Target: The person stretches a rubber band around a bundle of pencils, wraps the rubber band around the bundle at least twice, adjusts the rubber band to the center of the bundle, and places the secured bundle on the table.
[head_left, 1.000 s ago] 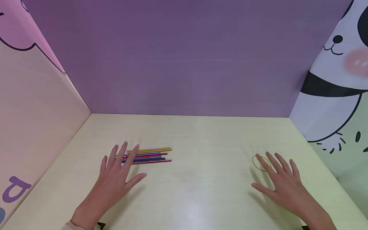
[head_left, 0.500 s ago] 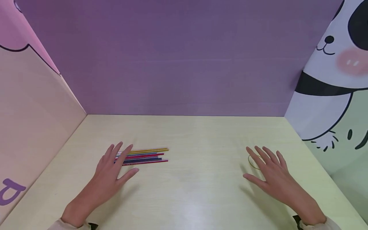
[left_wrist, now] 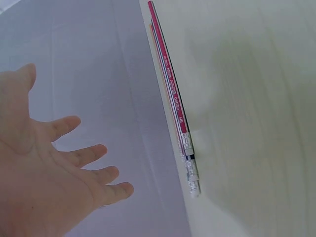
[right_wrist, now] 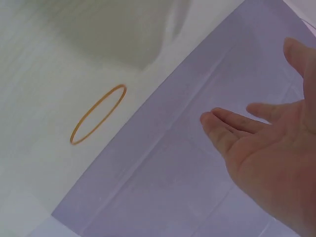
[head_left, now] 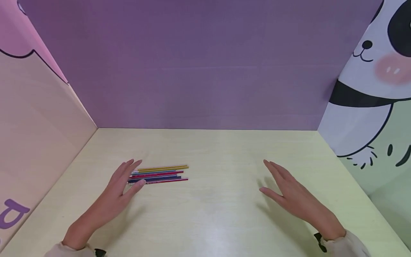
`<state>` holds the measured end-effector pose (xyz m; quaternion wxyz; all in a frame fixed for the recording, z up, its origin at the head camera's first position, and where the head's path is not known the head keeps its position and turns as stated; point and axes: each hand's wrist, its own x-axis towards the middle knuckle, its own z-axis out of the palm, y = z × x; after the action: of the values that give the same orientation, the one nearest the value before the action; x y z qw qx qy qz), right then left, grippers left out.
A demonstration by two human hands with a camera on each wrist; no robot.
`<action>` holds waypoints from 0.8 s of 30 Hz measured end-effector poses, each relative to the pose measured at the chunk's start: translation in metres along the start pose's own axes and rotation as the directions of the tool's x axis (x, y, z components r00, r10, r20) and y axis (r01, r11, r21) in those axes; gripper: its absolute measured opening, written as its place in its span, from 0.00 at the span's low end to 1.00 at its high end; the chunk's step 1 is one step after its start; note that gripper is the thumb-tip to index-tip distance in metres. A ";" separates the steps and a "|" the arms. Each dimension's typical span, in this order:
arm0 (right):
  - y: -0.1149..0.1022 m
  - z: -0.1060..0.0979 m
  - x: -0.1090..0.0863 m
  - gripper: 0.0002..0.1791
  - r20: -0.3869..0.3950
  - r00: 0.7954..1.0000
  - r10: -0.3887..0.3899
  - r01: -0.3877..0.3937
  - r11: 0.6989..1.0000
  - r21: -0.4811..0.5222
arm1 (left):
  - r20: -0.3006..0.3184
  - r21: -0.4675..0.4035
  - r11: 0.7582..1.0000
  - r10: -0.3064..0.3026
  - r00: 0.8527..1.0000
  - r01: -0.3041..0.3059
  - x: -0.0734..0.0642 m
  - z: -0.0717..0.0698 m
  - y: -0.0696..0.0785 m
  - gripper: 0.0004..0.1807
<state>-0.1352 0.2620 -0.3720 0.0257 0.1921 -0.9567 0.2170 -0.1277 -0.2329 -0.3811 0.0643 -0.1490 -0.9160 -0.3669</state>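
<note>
Several pencils (head_left: 163,174) lie side by side on the left of the table, yellow ones at the back, red and dark blue ones nearer. Their eraser ends (left_wrist: 190,170) show in the left wrist view. My left hand (head_left: 112,196) hovers at the left end of the pencils, fingers straight, holding nothing. On the right, my right hand (head_left: 298,200) is held above the table with its fingers extended and nothing in them. A thin yellow-orange rubber band (right_wrist: 98,114) lies on the table in the right wrist view. In the head view the right hand hides it.
The pale wooden table (head_left: 212,207) runs back to a purple panel (head_left: 205,67). A pink panel (head_left: 38,117) borders it on the left. A panel with a panda drawing (head_left: 366,85) borders it on the right.
Both hands have shifted to the left and turned more side-on. The right hand now covers the rubber band in the head view. The pencils lie as before.
</note>
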 end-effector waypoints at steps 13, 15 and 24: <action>-0.025 0.024 0.031 0.42 0.023 1.000 0.021 -0.028 0.926 0.376 | 0.009 -0.352 0.935 -0.051 0.999 0.051 -0.001 -0.021 -0.019 0.27; -0.029 0.027 0.036 0.40 0.043 0.999 0.014 -0.031 0.908 0.417 | -0.007 -0.378 0.925 -0.049 0.999 0.043 0.000 -0.023 -0.024 0.27; -0.050 0.039 0.067 0.37 0.181 0.983 0.000 -0.116 0.769 0.629 | -0.036 -0.637 0.769 -0.102 0.994 0.055 0.000 -0.028 -0.046 0.32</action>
<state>-0.1763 0.1798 -0.3778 -0.1296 0.1774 -0.8307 0.5115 -0.1425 -0.2836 -0.3908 0.0262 -0.1109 -0.7411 -0.6616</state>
